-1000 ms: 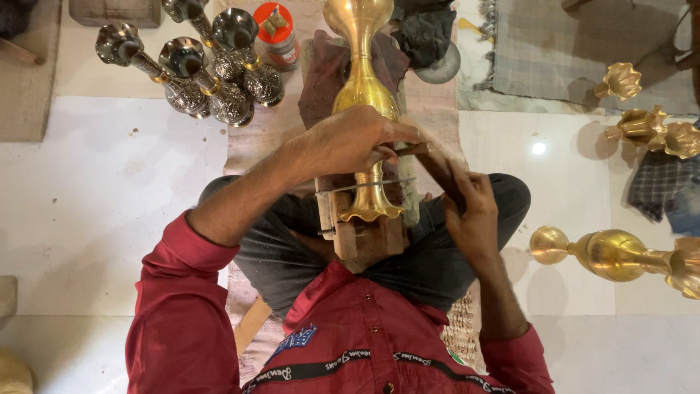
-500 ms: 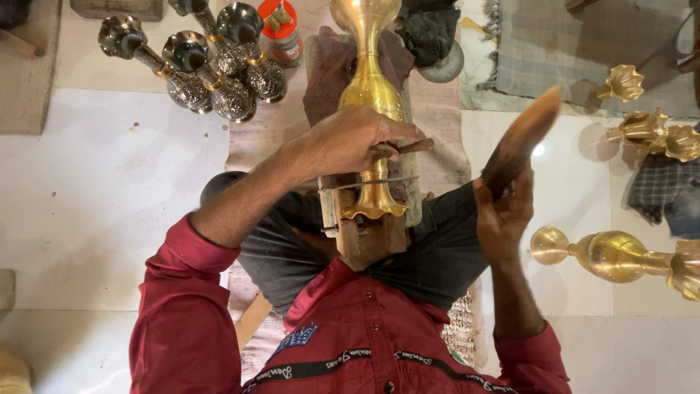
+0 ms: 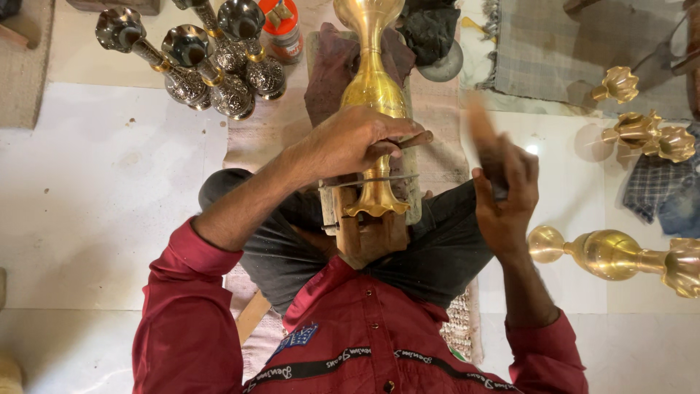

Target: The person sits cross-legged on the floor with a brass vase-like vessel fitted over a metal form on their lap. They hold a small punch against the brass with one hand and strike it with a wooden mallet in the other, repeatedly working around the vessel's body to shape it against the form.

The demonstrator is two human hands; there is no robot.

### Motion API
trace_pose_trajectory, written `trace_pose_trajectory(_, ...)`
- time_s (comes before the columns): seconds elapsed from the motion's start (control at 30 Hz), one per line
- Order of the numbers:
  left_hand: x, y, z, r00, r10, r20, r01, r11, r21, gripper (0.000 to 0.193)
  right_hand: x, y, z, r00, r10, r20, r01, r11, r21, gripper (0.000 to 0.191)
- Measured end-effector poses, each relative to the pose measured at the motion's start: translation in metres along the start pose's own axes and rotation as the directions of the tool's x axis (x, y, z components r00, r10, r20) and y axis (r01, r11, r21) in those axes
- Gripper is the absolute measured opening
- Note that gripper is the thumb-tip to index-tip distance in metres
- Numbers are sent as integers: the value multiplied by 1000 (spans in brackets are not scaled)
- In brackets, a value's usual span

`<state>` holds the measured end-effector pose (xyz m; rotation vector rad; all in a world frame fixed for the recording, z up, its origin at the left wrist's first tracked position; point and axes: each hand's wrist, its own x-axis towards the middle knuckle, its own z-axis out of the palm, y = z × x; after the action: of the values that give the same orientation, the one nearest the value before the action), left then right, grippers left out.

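A tall brass vase (image 3: 370, 80) lies lengthwise over my lap, its flared foot (image 3: 376, 206) resting in a wooden block (image 3: 350, 226) with a wire across it. My left hand (image 3: 350, 141) rests on the vase's stem, gripping a thin dark metal punch (image 3: 412, 138) whose end sticks out to the right. My right hand (image 3: 504, 191) is raised to the right of the vase, closed around a brown wooden striker (image 3: 483, 135) that is blurred by motion. The striker is apart from the punch.
Several dark silver-toned vases (image 3: 211, 66) stand at the upper left beside an orange-lidded jar (image 3: 280, 29). Brass parts (image 3: 642, 131) and a brass vase (image 3: 620, 254) lie at the right. A dark cloth (image 3: 430, 33) and a grey mat (image 3: 554, 51) lie beyond.
My right hand left the punch, swung up and out to the right with the striker, and now sits slightly lower and nearer the vase. My left hand stays on the punch.
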<state>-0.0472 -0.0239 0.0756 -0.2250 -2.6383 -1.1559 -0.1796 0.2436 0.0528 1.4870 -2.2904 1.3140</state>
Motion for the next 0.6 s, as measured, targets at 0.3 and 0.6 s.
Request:
trace_pose_trajectory(0.3,-10,1,3,992,-28,-126,34,999,42,48,14,3,-16,979,204,-7,-199,962,189,46)
trace_pose_trajectory(0.6,-19,-19,8,988,-4,-156,-6,998,-62,41,14,-6,-11,974,97,202,-43,966,-256,68)
